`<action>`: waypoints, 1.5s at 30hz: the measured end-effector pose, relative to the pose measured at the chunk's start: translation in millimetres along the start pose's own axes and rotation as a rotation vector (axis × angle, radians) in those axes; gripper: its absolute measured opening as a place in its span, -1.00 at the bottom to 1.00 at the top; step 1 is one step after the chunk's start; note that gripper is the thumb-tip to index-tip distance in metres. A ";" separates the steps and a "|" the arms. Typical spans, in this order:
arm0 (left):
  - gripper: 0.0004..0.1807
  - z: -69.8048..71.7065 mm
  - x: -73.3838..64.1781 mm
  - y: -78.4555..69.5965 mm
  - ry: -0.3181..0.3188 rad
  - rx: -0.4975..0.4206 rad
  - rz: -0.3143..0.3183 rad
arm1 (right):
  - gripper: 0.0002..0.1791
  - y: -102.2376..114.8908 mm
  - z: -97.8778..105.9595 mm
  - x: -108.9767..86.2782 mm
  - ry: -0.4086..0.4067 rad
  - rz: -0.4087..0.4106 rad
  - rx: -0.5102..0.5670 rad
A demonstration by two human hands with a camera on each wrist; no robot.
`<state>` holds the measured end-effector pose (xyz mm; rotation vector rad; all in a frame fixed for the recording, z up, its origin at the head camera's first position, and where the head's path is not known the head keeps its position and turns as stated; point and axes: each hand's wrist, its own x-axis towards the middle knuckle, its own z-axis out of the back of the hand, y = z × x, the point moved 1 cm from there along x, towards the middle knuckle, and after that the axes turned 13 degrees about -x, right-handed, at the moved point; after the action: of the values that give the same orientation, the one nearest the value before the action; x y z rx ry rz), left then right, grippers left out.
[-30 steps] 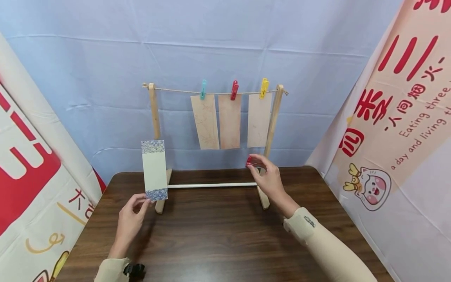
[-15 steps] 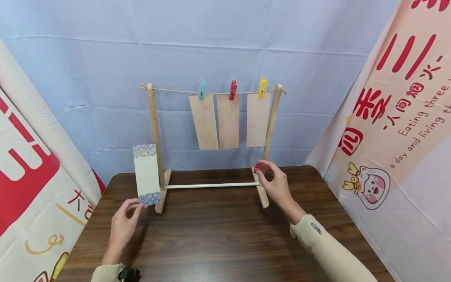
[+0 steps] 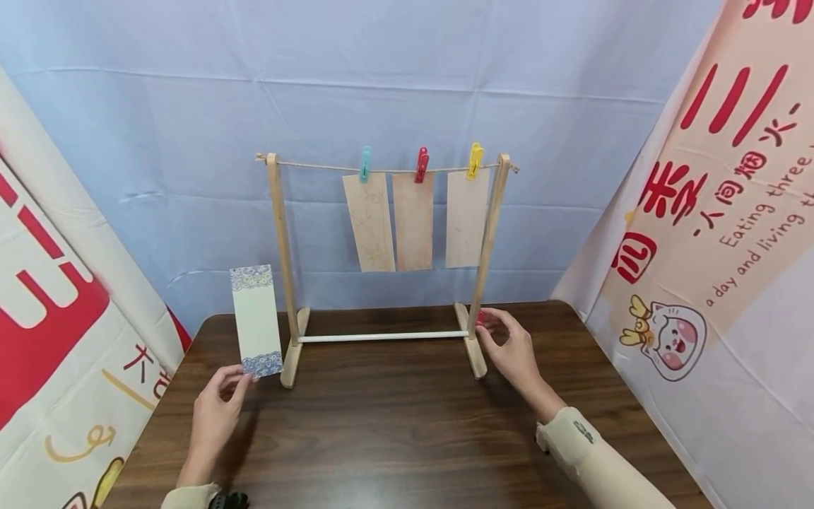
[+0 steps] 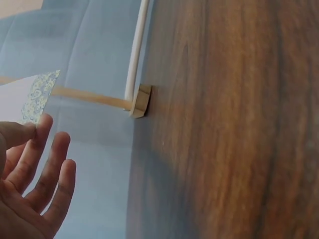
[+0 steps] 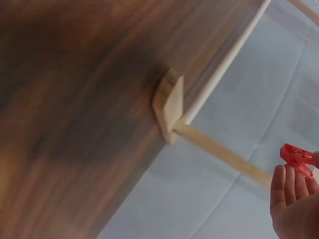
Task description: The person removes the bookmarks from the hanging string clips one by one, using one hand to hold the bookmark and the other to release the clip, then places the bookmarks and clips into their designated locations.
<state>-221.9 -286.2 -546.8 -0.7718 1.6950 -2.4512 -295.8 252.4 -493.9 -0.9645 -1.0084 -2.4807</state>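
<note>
My left hand (image 3: 216, 413) pinches the bottom edge of a paper card (image 3: 257, 322) with blue patterned bands at both ends, held upright left of the wooden rack. In the left wrist view, thumb and forefinger grip the card's patterned corner (image 4: 40, 97). Beside the rack's right post, my right hand (image 3: 514, 353) holds a red clothespin (image 5: 297, 159) between thumb and fingers; in the head view it is partly hidden by the post. On the rack's string, three beige cards hang from a light blue clothespin (image 3: 365, 165), a red clothespin (image 3: 422, 165) and a yellow clothespin (image 3: 475, 161).
The wooden rack has two posts, a left post (image 3: 282, 247) and a right post (image 3: 488, 247), joined low by a white rod (image 3: 381, 337). It stands on a dark wooden table (image 3: 381, 424). A pale blue cloth (image 3: 191, 141) hangs behind, with printed banners at both sides.
My left hand has moved left and slightly down with the card, away from the rack's left post. The right hand has lowered and shifted right with the red clothespin, past the right post.
</note>
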 end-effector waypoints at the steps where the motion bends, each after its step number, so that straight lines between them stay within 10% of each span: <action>1: -0.83 0.7 -0.3 0.3 -0.001 -0.002 -0.005 | -0.60 -2.0 0.7 -2.1 -0.002 -0.008 0.003; 29: -0.76 18.6 0.9 9.2 0.065 0.151 0.110 | -0.61 -43.8 14.7 -27.4 -0.009 -0.137 -0.064; 45: -0.69 23.0 3.1 17.1 0.133 0.174 0.178 | -0.68 -57.4 11.6 -29.7 0.153 -0.248 -0.141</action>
<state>-218.5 -313.6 -554.8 -0.4283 1.4901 -2.5298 -296.7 302.0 -537.0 -0.7100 -0.9655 -2.8129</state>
